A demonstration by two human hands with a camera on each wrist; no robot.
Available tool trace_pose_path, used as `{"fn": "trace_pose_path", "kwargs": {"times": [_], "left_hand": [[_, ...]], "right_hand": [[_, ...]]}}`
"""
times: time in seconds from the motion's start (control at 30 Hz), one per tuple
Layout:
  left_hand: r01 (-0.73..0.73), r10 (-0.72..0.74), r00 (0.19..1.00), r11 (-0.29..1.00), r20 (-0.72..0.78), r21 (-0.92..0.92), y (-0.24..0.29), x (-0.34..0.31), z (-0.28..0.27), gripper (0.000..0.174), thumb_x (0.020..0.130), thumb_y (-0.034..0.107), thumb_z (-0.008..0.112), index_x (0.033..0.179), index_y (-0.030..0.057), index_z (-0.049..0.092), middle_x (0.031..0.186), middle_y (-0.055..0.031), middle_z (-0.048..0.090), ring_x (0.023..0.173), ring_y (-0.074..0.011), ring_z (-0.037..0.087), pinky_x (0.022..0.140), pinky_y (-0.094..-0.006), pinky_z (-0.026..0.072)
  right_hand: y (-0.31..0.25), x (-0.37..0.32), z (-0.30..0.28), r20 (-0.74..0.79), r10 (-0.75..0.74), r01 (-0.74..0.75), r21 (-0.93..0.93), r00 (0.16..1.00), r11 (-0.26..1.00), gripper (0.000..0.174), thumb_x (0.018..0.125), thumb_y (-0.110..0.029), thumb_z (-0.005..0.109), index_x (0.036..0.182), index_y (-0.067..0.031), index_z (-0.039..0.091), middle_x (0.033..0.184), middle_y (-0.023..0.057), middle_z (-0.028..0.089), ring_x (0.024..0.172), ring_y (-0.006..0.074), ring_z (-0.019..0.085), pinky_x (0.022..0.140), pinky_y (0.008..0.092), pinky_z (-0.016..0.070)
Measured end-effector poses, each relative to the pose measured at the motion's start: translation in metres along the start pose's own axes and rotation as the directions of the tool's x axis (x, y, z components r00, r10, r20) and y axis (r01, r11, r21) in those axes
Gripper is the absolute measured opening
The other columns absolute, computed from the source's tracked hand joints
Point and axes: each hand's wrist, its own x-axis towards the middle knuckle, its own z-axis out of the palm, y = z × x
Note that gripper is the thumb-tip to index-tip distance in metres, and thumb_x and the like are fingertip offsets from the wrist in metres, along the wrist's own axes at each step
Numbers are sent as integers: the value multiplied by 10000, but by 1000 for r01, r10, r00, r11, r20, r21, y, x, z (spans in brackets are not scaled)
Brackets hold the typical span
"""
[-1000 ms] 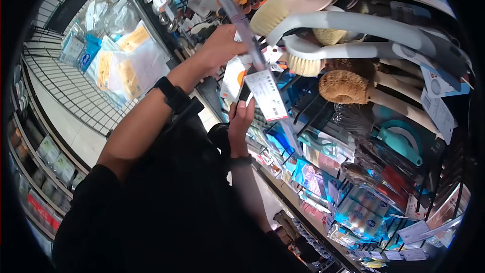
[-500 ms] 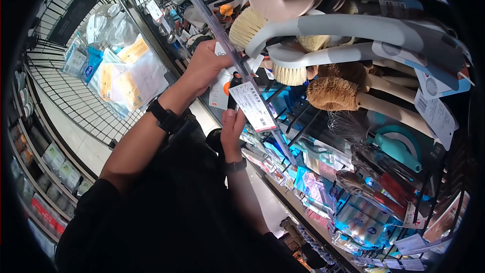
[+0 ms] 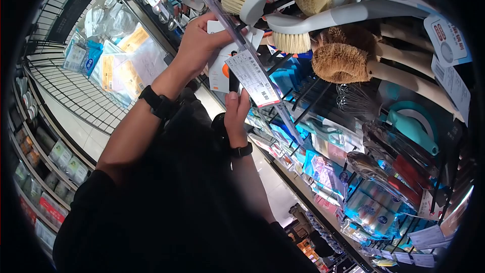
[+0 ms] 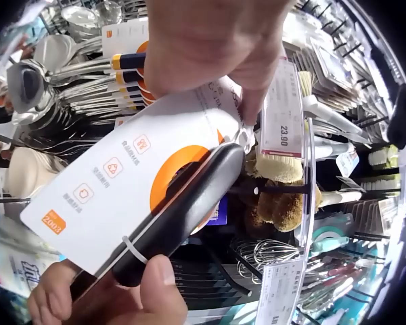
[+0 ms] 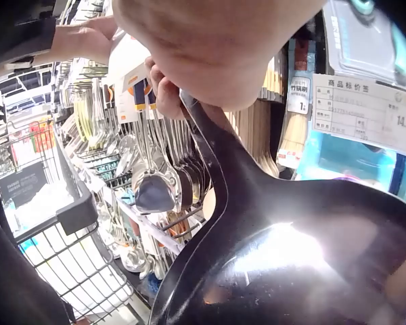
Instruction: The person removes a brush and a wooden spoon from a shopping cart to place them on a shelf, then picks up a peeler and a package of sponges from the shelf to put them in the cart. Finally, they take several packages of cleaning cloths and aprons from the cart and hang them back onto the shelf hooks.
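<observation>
A black long-handled cooking utensil with a broad glossy head is attached to a white and orange card by a clear tie. My left hand pinches the card's upper end, beside the ring at the tip of the black handle and close behind a price-tag arm. Below it, my right hand grips the lower handle, its thumb pressed along it in the left wrist view. In the right wrist view the head spreads out beneath that hand, partly cut off by the frame.
Grey-handled brushes and brown coir brushes hang on the right. The price tag juts out before the hands. A wire cart holding packaged goods stands at the left. More metal utensils hang on neighbouring hooks.
Both hands have shifted slightly left and up in the head view with the card and utensil. More of the card now shows beside the price tag. The brushes appear higher as the head view moves.
</observation>
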Motion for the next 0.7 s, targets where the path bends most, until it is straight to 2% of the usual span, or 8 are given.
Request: {"fn": "trace_pose_path", "kwargs": {"times": [0.17,0.3,0.37,0.5,0.53,0.57,0.67,0.7], "left_hand": [[-6,7,1000,997,9,-82,0,-3,-1,232,862,36,699,1072,-9,612,990,-84,685,895,-161,674,801,-313,565],[2,-1,1000,999,28,-48,-3,2,-15,246,878,61,680,1102,-4,603,1017,-83,680,894,-154,670,810,-312,559],[30,-24,997,997,77,-76,-2,4,-18,268,882,77,671,1127,0,596,1022,-75,678,885,-146,666,815,-316,554],[61,-50,991,994,126,-87,1,2,-23,291,878,89,674,1143,2,590,1015,-68,677,880,-147,666,816,-314,551],[76,-62,988,992,141,-99,4,2,-22,297,871,72,675,1147,3,589,1020,-70,678,886,-149,667,821,-312,549],[91,-74,985,990,155,-110,7,2,-23,305,863,55,677,1150,4,588,1026,-72,679,892,-151,667,826,-311,547],[76,-86,985,994,148,72,10,7,-28,308,848,21,681,1142,1,594,1020,-73,687,898,-155,672,834,-307,543],[77,-88,985,994,149,73,11,7,-26,308,848,21,681,1142,1,594,1020,-73,687,898,-155,672,834,-307,543]], "right_hand": [[11,0,0,-27,6,-6,11,1000,1000,166,992,-143,439,972,21,456,651,-2,407,586,59,377,520,231,309],[10,5,2,-17,-61,60,-52,998,997,161,996,-142,447,958,14,450,659,-4,399,594,61,377,525,230,310],[10,8,3,-15,-18,19,40,1000,999,166,1000,-146,451,945,11,447,655,-5,384,593,65,371,526,231,309],[15,6,3,-12,-32,32,63,999,997,167,1002,-145,447,933,6,438,659,-6,376,594,69,367,530,231,310],[18,4,2,-9,23,-22,88,1000,996,162,965,-103,501,1060,28,513,923,99,483,839,204,465,725,328,373],[22,3,1,-4,77,-76,113,997,991,284,927,-62,554,1186,49,587,1188,204,590,1084,340,563,919,425,437],[7,6,-2,42,91,-90,-18,995,996,300,918,-79,574,1189,49,587,1185,207,601,1095,344,571,933,429,437],[1,7,-3,41,92,-91,-17,995,996,300,918,-79,574,1189,49,587,1185,207,601,1095,344,571,933,429,437]]}}
